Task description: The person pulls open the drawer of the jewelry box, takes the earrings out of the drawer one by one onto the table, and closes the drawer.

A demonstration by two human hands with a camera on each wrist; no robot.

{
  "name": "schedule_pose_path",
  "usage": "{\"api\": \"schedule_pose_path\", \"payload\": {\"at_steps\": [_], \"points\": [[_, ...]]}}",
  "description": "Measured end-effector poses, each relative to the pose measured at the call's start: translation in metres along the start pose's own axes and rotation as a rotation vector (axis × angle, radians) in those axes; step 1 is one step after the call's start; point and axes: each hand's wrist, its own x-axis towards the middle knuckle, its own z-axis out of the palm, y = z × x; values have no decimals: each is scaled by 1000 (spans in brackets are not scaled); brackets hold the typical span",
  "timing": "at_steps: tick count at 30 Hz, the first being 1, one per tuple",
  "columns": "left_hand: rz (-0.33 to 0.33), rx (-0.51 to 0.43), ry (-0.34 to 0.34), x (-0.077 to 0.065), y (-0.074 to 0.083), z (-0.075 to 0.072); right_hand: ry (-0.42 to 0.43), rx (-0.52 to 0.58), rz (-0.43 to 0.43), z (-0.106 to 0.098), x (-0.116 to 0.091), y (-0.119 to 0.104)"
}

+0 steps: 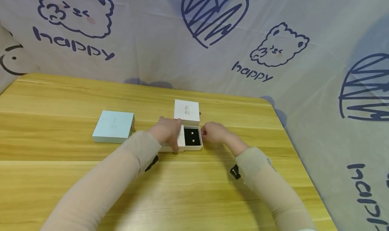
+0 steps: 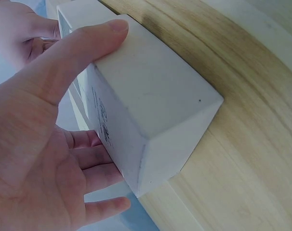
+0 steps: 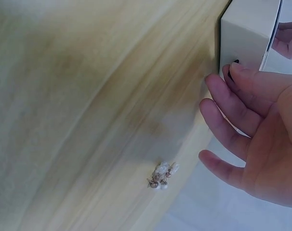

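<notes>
A white jewelry box (image 2: 151, 86) lies on the table with its drawer (image 1: 197, 148) slid partway out to the right. Inside the drawer a black insert (image 1: 188, 142) carries two small pearl-like studs (image 1: 192, 133). My left hand (image 1: 165, 129) grips the box's outer sleeve (image 1: 181, 141), thumb along the near side and fingers at the printed top. At the drawer's right end, my right hand (image 1: 215, 133) pinches a small dark pull tab (image 3: 235, 62) between thumb and forefinger, other fingers loosely bent.
Behind the open box stands another white box (image 1: 186, 111), its small tab facing right. A light blue box (image 1: 113, 126) sits to the left. In the right wrist view a cluster of beads (image 3: 163, 175) lies on the wooden table (image 1: 188, 190). A printed cloth (image 1: 158, 31) hangs behind.
</notes>
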Motion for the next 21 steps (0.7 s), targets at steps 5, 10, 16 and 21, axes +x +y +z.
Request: {"api": "schedule_pose_path", "payload": {"at_steps": [5,10,16,21], "points": [[-3,3,0,0,1,0,3,-1,-4,1,0,3],[2,3,-1,0,1,0,-1,-24,9,1,-1,4],[1,18,-5,-1,2,0,-12,-31,25,-1,-4,5],[-11,31,-10,-1,2,0,-14,-29,35,-2,-5,5]]}}
